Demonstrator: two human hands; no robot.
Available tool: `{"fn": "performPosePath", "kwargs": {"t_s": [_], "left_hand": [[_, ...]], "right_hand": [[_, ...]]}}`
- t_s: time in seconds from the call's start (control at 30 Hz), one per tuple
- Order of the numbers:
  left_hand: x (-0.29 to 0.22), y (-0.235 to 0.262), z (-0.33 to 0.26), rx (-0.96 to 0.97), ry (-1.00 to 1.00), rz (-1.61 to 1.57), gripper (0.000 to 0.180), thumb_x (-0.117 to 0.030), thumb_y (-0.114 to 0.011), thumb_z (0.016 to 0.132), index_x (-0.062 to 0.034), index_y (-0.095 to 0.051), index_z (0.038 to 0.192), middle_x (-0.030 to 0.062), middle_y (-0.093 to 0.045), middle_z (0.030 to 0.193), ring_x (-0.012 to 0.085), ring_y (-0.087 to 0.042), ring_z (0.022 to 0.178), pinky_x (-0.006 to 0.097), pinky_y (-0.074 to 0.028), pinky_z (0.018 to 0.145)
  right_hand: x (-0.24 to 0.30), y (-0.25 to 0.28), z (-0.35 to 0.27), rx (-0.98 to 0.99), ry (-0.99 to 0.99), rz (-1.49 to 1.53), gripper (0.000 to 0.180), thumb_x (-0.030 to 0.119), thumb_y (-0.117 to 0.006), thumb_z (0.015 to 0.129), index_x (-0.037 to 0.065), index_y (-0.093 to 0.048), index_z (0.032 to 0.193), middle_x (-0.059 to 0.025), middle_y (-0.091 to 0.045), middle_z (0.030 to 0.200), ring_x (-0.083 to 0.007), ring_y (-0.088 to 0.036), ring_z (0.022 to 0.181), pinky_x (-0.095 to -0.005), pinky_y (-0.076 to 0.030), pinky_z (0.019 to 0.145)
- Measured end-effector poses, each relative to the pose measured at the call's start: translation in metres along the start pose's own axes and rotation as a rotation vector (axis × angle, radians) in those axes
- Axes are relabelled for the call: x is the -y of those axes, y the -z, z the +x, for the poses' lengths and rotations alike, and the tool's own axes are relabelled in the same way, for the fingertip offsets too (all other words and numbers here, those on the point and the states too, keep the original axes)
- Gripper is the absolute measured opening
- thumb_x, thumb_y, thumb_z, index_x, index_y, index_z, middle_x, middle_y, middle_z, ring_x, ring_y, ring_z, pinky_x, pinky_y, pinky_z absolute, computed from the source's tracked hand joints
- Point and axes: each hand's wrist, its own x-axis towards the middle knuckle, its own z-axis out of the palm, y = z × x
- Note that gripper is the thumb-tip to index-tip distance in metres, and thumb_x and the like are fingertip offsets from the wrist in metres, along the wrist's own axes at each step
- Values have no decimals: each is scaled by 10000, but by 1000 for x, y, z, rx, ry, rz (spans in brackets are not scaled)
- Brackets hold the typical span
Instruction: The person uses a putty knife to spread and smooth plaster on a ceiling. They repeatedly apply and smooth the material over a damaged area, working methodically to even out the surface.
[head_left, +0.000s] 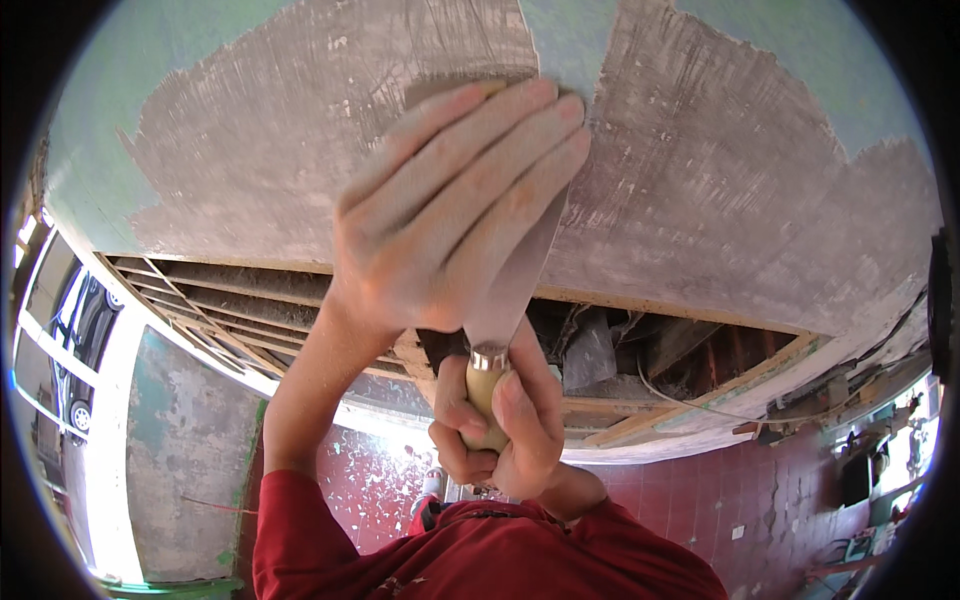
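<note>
My right hand (pixel 520 440) is wrapped round the pale wooden handle of a putty knife (pixel 486 395), just below its metal collar. The wide blade slants up and away from it. Across that blade lies my left hand (pixel 450 215), its fingers stretched out side by side, pressing it from below and hiding most of its far end. Overhead, the blade's edge meets a ceiling (pixel 700 150) with bare grey-brown, streaked patches, bordered by green paint (pixel 840 85).
On the near side, the ceiling opens onto wooden battens (pixel 240 300) and a dark gap holding a crumpled plastic sheet (pixel 590 355) and a loose cable (pixel 690 402). Below lies a red tiled floor (pixel 700 500) scattered with pale flakes. A car (pixel 80 340) shows outside at left.
</note>
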Motion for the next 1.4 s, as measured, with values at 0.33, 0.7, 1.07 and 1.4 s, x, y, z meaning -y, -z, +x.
{"fn": "performPosePath", "kwargs": {"t_s": [0.33,0.7,1.07,1.4], "left_hand": [[0,8,-4,39,-7,117,301,-46,-662,686,-19,-718,981,64,-703,1043,215,-661,1040,354,-520,917],[-2,10,-4,66,0,104,340,-61,-666,665,-39,-722,1000,51,-699,1067,213,-651,1059,346,-525,912],[-6,17,0,89,14,127,317,-63,-659,665,-39,-719,975,41,-701,1056,194,-656,1042,335,-537,897],[-7,20,-3,107,23,131,338,-72,-649,662,-48,-710,994,37,-697,1065,200,-653,1045,336,-534,902]], "right_hand": [[2,-1,-5,21,-22,45,551,282,-334,1018,46,-128,1471,-100,-414,696,-66,-269,313,-201,-225,279],[-1,-6,-4,1,11,-68,550,299,-308,1016,46,-131,1471,-70,-398,627,-79,-251,301,-204,-254,274],[3,-11,-7,-31,-39,-70,519,339,-283,1032,98,-149,1472,-52,-382,637,-67,-229,297,-204,-220,266],[3,-12,-10,-15,-28,-46,502,326,-282,1038,86,-168,1464,-41,-380,654,-66,-246,285,-211,-210,248]]}}
